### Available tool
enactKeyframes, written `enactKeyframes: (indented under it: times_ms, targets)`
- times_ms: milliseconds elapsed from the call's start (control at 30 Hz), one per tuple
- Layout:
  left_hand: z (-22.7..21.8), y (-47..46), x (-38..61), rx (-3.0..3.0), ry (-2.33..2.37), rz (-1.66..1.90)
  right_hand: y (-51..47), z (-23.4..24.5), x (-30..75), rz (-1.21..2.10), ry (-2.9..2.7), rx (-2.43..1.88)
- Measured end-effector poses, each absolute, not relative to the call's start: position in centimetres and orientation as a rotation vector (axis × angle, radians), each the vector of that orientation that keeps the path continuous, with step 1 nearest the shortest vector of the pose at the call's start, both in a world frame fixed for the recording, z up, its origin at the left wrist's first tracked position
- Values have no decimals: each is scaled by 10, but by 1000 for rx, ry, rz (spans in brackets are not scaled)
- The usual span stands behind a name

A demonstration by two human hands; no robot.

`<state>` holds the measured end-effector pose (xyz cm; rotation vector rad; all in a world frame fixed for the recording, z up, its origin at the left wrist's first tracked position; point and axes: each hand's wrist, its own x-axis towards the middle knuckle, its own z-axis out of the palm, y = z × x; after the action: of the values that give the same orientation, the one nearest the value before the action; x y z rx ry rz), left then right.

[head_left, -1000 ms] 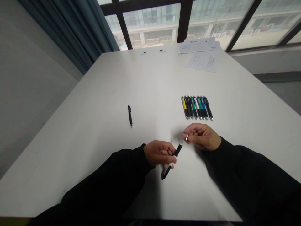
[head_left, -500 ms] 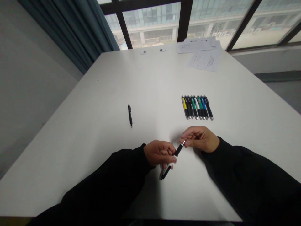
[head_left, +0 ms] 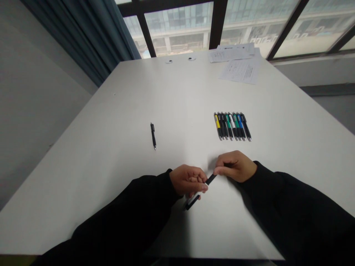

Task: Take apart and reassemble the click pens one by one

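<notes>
Between my two hands, low over the near part of the table, is a white pen (head_left: 193,200) with a black grip and a black clip. My left hand (head_left: 189,180) is closed round its middle, thumb on top. The fingertips of my right hand (head_left: 234,166) pinch the tip end and cover the metal tip. A single black pen (head_left: 153,136) lies farther off to the left. Beyond my right hand, a row of several pens (head_left: 232,126) lies side by side, in yellow, black, green, white and blue.
The white table (head_left: 116,133) reaches to the windows. Printed papers (head_left: 240,70) lie at its far right corner. Two round cable-hole covers (head_left: 191,59) sit along the far edge. A dark blue curtain (head_left: 91,33) hangs at the left beside the wall.
My right fingers have closed over the pen's metal tip, which showed before. The pen's clip end has turned and shifted slightly left. My left hand has barely moved.
</notes>
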<state>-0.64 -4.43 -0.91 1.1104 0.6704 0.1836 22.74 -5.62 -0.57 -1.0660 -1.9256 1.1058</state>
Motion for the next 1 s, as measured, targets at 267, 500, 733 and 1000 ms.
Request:
enactKeyframes:
  times_ms: [267,500,733,1000]
  targets:
    - [-9,-44,-6,1094,662,191,-62,-5,228,1376,-1749,-1000]
    - [-9,-43,-4,1088,666,183,-62,1,227,1292,-1803,-1028]
    - [-7,-43,-4,1085,671,185,-63,3,225,1211,-1926,-1095]
    - [-5,-42,-4,1123,687,160,-63,4,223,1212,-2060,-1085]
